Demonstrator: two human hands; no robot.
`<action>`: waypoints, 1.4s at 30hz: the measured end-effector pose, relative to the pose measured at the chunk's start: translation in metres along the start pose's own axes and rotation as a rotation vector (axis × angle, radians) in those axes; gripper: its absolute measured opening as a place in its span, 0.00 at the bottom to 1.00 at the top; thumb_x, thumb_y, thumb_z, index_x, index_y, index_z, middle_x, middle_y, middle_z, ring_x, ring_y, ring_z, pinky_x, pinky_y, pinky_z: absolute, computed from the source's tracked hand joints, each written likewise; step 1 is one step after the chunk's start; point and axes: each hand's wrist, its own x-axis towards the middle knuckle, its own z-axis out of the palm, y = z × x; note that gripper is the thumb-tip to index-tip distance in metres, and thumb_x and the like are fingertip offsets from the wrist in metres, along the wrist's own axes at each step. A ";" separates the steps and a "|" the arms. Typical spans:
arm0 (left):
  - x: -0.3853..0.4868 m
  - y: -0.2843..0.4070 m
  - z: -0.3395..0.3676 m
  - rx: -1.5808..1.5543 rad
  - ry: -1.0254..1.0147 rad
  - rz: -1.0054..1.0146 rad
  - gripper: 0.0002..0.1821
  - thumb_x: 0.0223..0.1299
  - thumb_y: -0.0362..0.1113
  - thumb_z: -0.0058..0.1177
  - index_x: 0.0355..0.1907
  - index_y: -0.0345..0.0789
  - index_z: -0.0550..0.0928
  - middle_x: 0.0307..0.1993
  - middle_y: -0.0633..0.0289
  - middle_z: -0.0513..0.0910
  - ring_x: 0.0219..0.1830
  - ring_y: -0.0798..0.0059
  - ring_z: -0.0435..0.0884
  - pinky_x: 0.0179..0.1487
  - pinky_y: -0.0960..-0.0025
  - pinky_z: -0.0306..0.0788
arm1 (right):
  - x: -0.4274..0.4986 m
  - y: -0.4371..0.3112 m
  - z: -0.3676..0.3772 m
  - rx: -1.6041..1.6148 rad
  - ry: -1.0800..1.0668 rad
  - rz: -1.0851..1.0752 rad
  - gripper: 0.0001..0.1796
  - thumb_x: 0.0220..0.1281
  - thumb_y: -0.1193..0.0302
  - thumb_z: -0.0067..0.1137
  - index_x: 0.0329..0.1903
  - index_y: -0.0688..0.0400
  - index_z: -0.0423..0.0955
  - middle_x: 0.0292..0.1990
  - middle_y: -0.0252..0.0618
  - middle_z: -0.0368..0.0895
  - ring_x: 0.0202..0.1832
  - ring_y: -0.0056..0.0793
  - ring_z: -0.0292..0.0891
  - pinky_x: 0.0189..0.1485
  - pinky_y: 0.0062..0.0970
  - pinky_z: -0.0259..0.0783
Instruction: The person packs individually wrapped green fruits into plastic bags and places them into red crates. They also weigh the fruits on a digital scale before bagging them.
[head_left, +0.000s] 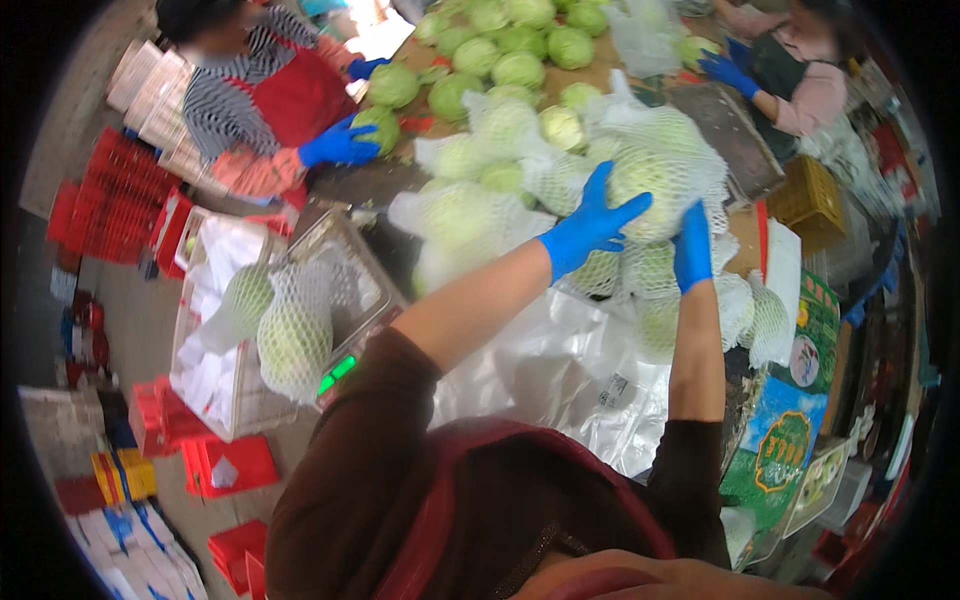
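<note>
My left hand (589, 229), in a blue glove, lies with spread fingers against the left side of a pale green cabbage (646, 181) in a white foam net. On its right side, my right hand (693, 251), gloved alike, presses from below, so the cabbage is held between both. Parts of my right fingers are hidden behind it. More netted cabbages (461, 217) are heaped to the left and under my hands. Nearer my body, a clear plastic bag (547, 360) with a printed code is spread on the table.
Bare cabbages (517, 69) pile up at the table's far side. Co-workers in blue gloves stand at far left (262, 97) and far right (795, 90). A scale (352, 300) with a lit green display and a white crate (232, 405) with netted cabbages are left; a green printed box (784, 427) is right.
</note>
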 end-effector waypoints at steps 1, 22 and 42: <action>-0.019 0.007 -0.005 0.032 -0.023 0.079 0.56 0.51 0.52 0.66 0.73 0.49 0.42 0.69 0.52 0.54 0.61 0.57 0.68 0.50 0.59 0.76 | -0.017 -0.004 0.009 0.025 -0.019 -0.092 0.31 0.71 0.55 0.43 0.71 0.56 0.53 0.66 0.39 0.63 0.65 0.33 0.62 0.65 0.35 0.62; -0.364 0.022 -0.250 0.071 0.581 0.344 0.28 0.68 0.41 0.44 0.67 0.33 0.62 0.62 0.56 0.69 0.55 0.53 0.77 0.56 0.62 0.72 | -0.182 0.118 0.331 -0.511 -0.786 -0.296 0.48 0.55 0.41 0.56 0.70 0.58 0.53 0.63 0.60 0.62 0.66 0.54 0.58 0.67 0.41 0.58; -0.497 -0.037 -0.263 -0.126 0.966 0.557 0.20 0.66 0.39 0.45 0.56 0.31 0.75 0.50 0.55 0.77 0.50 0.67 0.77 0.54 0.67 0.72 | -0.314 0.095 0.115 -0.700 -0.824 -0.087 0.16 0.67 0.63 0.52 0.50 0.58 0.79 0.50 0.41 0.80 0.51 0.29 0.75 0.56 0.27 0.69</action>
